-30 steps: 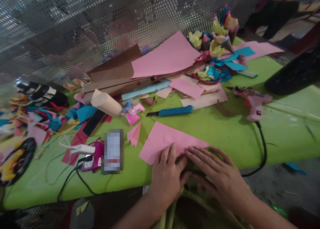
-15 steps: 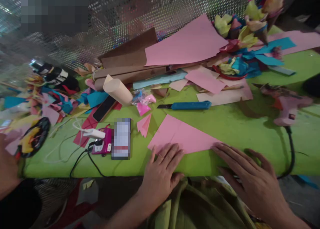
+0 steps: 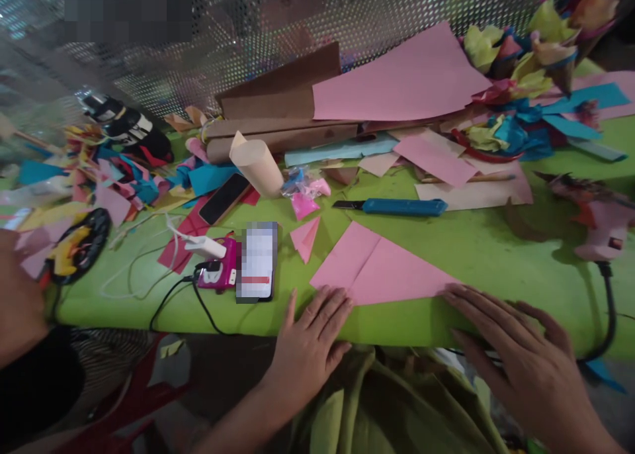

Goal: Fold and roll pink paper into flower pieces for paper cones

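A folded pink paper [image 3: 377, 262] lies flat at the front of the green table, with a crease running across it. My left hand [image 3: 312, 335] rests palm down, fingertips on the paper's lower left edge and fingers stretched out. At the paper's right tip, my right hand [image 3: 516, 348] lies flat with its fingers extended, touching the point. Behind the paper is a blue utility knife [image 3: 404, 206] with its blade out. A small folded pink piece [image 3: 305, 238] sits to the left.
Left of the paper are a phone [image 3: 256, 262] and a magenta power adapter [image 3: 218, 269] with cables. A pink glue gun [image 3: 602, 226] stands right. Paper scraps and a large pink sheet [image 3: 397, 77] line the back. Another person's arm [image 3: 20, 302] shows at left.
The camera view has shifted, so things on the table appear further right. My left hand has slid slightly left toward the paper's edge; my right hand stays at the tip.
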Tool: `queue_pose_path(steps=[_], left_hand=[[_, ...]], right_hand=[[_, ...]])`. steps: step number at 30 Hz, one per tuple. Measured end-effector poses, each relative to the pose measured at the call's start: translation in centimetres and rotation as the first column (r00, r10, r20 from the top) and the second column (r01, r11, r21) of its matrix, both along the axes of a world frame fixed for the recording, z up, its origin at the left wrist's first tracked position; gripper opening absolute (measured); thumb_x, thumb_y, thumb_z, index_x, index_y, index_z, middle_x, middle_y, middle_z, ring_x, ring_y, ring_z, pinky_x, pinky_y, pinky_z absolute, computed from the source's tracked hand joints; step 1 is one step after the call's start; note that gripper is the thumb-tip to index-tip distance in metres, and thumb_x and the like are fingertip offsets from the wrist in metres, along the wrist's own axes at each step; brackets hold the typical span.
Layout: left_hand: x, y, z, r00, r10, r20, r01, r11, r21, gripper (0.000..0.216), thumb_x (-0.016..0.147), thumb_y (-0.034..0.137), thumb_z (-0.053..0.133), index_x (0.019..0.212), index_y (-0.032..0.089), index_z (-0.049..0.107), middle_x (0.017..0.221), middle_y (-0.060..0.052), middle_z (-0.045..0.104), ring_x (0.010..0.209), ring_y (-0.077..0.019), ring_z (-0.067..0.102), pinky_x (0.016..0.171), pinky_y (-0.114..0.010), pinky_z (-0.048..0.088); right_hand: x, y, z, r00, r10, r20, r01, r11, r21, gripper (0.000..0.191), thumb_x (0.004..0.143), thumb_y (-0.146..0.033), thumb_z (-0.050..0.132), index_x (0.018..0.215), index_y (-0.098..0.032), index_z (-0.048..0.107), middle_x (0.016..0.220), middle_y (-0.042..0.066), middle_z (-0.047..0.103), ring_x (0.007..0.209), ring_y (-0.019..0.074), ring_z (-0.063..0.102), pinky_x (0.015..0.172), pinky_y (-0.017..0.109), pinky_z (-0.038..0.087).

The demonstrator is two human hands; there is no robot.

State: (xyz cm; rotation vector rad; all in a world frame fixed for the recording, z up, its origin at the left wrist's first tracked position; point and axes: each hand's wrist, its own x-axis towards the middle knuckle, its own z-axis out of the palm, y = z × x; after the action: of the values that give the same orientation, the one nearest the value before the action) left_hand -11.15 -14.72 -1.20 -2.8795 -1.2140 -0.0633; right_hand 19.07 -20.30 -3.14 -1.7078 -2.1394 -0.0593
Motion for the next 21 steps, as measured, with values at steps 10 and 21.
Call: queue_pose_path(steps=[10,21], left_hand=[[-0.1,0.2,-0.4,0.999,-0.029,0.031,0.029,1.0,0.009,0.054,0.099,0.042,0.037,0.15,0.023,0.032,0.153,0.0,0.042,0.146,-0.0183,0.025,0.12,-0.048,-0.01],[0.7,0.9,-0.1,0.997,-0.028,0.077,0.026,0.999,0.023,0.055,0.097,0.046,0.04,0.147,0.022,0.039,0.153,-0.003,0.042,0.145,-0.0216,0.027,0.122,-0.052,-0.001]], right_hand=[[-3.4,1.1,0.0,0.975,0.213,0.064,-0.212,0.977,-0.026,0.058,0.096,-0.027,0.045,0.152,-0.025,0.031,0.142,0.005,0.056,0.125,0.0261,0.055,0.105,0.045,0.029],[0.3,-3.2,-1.8,0.997,0.069,0.02,-0.071,0.988,0.139,0.06,0.093,-0.022,0.057,0.149,-0.034,0.038,0.11,0.003,0.074,0.09,0.0234,0.067,0.085,0.04,0.042]])
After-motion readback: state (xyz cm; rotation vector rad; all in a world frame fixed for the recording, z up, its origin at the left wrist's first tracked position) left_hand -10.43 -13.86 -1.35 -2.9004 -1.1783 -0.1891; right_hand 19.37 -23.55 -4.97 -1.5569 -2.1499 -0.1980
